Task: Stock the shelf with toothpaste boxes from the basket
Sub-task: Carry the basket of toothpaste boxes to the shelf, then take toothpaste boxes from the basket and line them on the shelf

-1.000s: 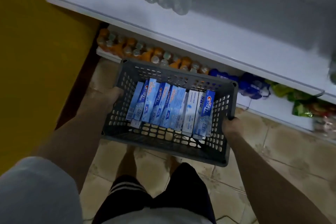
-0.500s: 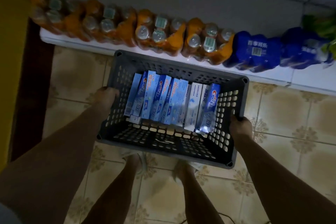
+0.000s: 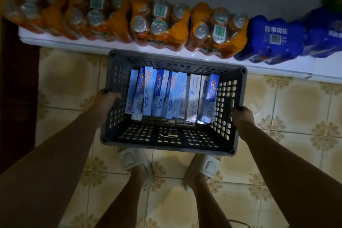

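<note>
A grey perforated basket (image 3: 172,139) hangs above the tiled floor, just in front of the low white shelf (image 3: 288,69). Several blue and white toothpaste boxes (image 3: 173,94) lie side by side against its far wall. My left hand (image 3: 107,99) grips the basket's left rim, with fingers curled over the edge. On the opposite side, my right hand (image 3: 242,116) grips the right rim. Both forearms reach in from below.
Orange shrink-wrapped can packs (image 3: 159,24) and blue packs (image 3: 273,39) fill the low shelf. My feet in pale slippers (image 3: 135,161) stand on the patterned tiles under the basket. A dark strip runs along the left edge.
The view has tipped further down and closer: the upper shelf left the frame, the can packs and floor grew larger. The basket sits lower, near the floor. Both hands kept their grip.
</note>
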Demonstrator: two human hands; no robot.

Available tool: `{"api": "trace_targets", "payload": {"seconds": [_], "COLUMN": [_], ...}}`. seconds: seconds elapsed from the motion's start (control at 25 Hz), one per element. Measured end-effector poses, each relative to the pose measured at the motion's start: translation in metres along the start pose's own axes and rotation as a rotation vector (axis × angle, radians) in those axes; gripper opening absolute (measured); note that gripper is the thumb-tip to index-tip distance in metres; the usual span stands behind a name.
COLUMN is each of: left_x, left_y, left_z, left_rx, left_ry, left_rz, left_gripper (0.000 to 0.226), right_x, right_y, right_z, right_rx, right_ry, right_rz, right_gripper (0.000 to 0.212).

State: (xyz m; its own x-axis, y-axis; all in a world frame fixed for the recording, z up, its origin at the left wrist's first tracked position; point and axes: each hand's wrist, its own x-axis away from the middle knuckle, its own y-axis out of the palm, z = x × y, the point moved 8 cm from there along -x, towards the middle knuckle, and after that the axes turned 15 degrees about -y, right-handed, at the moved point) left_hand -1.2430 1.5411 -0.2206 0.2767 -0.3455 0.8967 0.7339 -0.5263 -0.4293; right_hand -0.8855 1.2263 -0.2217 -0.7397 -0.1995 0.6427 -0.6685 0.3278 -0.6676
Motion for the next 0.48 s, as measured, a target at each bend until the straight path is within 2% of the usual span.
{"api": "trace_targets", "payload": {"seconds": [0.08, 0.16, 0.2, 0.24, 0.28, 0.4, 0.48], "left_x": [0.018, 0.049, 0.066, 0.075, 0.077, 0.053, 0.032], "left_y": [-0.009, -0.02, -0.014, 0.0, 0.02, 0.089, 0.126], "left_z": [0.013, 0.029, 0.034, 0.033, 0.029, 0.001, -0.019], "left_rx": [-0.035, -0.06, -0.071, -0.082, -0.081, -0.136, -0.255], "left_ry": [0.117, 0.402, 0.525, 0.577, 0.577, 0.368, 0.242], "left_rz": [0.17, 0.428, 0.48, 0.431, 0.316, -0.012, -0.1], "left_gripper": [0.056, 0.044, 0.036, 0.03, 0.027, 0.029, 0.039], "right_x": [0.012, 0.032, 0.043, 0.05, 0.055, 0.042, 0.031], "right_y": [-0.018, -0.036, -0.036, -0.029, -0.02, 0.017, 0.038], "right_z": [-0.024, -0.062, -0.079, -0.091, -0.097, -0.08, -0.062], "right_rx": [0.088, 0.183, 0.183, 0.16, 0.124, 0.023, 0.034], "right_ry": [-0.089, -0.324, -0.441, -0.516, -0.534, -0.42, -0.347], "right_rz": [0.084, 0.261, 0.295, 0.278, 0.238, 0.099, 0.049], "right_gripper": [0.038, 0.027, 0.022, 0.018, 0.017, 0.022, 0.027]}}
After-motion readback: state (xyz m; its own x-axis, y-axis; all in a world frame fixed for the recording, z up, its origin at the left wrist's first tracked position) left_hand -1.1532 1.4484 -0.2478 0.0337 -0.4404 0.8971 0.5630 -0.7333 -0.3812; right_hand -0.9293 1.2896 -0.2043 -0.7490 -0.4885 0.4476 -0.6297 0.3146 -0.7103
